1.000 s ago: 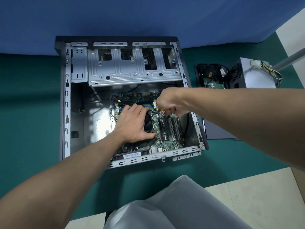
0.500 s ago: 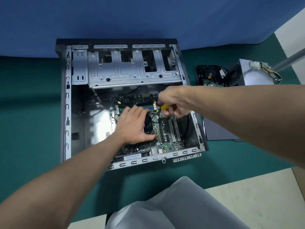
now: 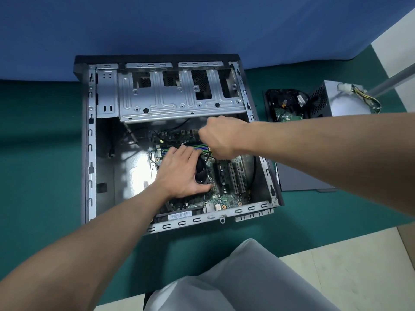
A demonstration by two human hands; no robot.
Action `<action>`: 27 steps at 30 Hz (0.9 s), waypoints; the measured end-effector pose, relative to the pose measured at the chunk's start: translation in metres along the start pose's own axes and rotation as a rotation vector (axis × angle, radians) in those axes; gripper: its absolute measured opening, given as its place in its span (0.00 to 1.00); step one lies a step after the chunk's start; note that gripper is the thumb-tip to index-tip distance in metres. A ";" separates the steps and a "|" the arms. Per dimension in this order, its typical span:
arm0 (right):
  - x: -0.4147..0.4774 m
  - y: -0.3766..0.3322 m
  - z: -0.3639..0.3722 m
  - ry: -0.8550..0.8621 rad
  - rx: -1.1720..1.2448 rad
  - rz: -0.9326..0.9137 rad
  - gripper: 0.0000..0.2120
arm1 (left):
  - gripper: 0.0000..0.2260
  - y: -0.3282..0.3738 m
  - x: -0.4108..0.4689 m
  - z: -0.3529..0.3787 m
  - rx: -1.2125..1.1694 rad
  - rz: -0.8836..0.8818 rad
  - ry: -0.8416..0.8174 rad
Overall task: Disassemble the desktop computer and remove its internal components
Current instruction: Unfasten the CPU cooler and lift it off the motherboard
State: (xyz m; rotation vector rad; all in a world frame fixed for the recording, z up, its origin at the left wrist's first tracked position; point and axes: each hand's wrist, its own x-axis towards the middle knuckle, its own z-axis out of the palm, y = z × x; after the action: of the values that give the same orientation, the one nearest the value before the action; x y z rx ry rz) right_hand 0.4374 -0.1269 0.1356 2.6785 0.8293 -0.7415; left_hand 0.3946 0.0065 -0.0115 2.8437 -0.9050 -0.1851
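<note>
Right hand (image 3: 219, 140) has shifted back a little, fist curled round the screwdriver (image 3: 209, 153); left hand (image 3: 179, 173) lies flat, pressing the cooler fan (image 3: 202, 173). Keep the tip square, pressure steady.

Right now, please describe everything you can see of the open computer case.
The computer case lies on its side on the green surface, open side up. It looks like bare grey sheet metal with a black outer shell. A perforated drive cage spans the far end; the green motherboard sits in the bottom. The left hand rests on the black fan inside; the right hand grips a yellow-handled tool above the board.
</note>
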 end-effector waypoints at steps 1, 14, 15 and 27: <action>0.004 0.001 0.001 -0.022 0.233 0.130 0.17 | 0.42 0.000 0.000 0.000 0.000 0.002 0.001; -0.009 -0.003 0.002 -0.026 -0.346 -0.112 0.07 | 0.43 0.000 0.000 -0.001 -0.011 0.000 0.014; -0.010 -0.003 0.003 0.011 -0.415 -0.183 0.07 | 0.42 0.000 0.000 -0.001 -0.013 -0.001 0.018; 0.011 0.003 0.007 -0.430 0.835 0.588 0.11 | 0.44 0.000 -0.001 0.000 -0.018 -0.001 0.003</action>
State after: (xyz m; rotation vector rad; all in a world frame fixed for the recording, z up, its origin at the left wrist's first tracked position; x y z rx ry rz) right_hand 0.4442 -0.1271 0.1245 2.9381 -0.4805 -1.6563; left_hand 0.3941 0.0073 -0.0116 2.8273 -0.8972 -0.1883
